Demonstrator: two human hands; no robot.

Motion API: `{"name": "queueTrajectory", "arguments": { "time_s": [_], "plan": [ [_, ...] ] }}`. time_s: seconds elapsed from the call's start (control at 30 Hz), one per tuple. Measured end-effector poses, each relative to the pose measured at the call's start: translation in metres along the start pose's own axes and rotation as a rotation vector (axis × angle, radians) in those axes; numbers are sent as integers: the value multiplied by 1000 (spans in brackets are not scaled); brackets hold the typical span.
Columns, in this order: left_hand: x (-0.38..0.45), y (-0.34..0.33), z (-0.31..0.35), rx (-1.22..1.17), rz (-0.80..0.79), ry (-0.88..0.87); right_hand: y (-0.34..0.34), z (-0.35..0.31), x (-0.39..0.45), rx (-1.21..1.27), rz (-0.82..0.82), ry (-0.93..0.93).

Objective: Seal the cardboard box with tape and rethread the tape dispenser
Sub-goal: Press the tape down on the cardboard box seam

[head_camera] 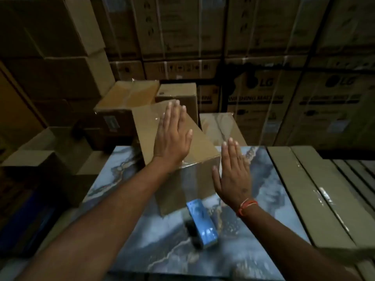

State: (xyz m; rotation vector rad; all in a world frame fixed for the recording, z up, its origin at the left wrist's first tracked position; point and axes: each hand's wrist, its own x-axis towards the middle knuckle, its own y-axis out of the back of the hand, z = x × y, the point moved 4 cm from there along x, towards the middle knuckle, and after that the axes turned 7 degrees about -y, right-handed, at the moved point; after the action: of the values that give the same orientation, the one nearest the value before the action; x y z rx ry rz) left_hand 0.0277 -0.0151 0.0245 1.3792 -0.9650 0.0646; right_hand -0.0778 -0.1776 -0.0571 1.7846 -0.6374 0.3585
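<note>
Cardboard fills most of the frame: the cardboard box (178, 151) sits at the centre on a blue-grey marbled surface (233, 250), turned so that one corner points toward the lower middle of the picture. Glossy clear tape (188, 165) shows along its top edge and runs down the near face. The left hand (172, 136) lies flat on the box's top, palm down, fingers straight and together, holding nothing. The right hand (233, 175) is also spread flat with fingers extended, at the right of the box beside its near corner; whether it presses the side or hangs just off it cannot be told. An orange thread band (246, 207) circles the right wrist. In the lower centre, just below the box and between the two forearms, the tape dispenser (199, 224) lies on the marbled surface, blue-bodied with a dark part on its left side, blurred, and neither hand touches it. Behind the box, in the upper middle of the frame, stand two more brown cartons (146, 98), one with shiny tape on top. Stacked printed cartons (284, 94) form a wall across the top and right, and flat grey-green packs (314, 189) lie at the right edge.
</note>
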Motion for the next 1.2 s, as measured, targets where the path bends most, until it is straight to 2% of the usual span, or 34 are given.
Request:
{"name": "queueTrajectory", "arguments": {
  "time_s": [0.2,0.4,0.67,0.77,1.03,1.2],
  "plan": [
    [-27,-44,10,-107,-227,-32,-36,3,-56,22,-197,-69],
    [-40,-68,3,-207,-349,-27,-52,-6,-95,31,-265,-137],
    [-37,-93,-5,-335,-581,54,-80,-1,-131,163,-500,-392],
    [-31,-102,-9,-322,-670,49,-85,1,-133,218,-584,-417],
    [-20,-109,-12,-307,-777,27,-106,12,-128,433,-773,-467],
    [-20,-114,-14,-295,-770,29,-112,23,-124,714,-857,-535]
  ]
}}
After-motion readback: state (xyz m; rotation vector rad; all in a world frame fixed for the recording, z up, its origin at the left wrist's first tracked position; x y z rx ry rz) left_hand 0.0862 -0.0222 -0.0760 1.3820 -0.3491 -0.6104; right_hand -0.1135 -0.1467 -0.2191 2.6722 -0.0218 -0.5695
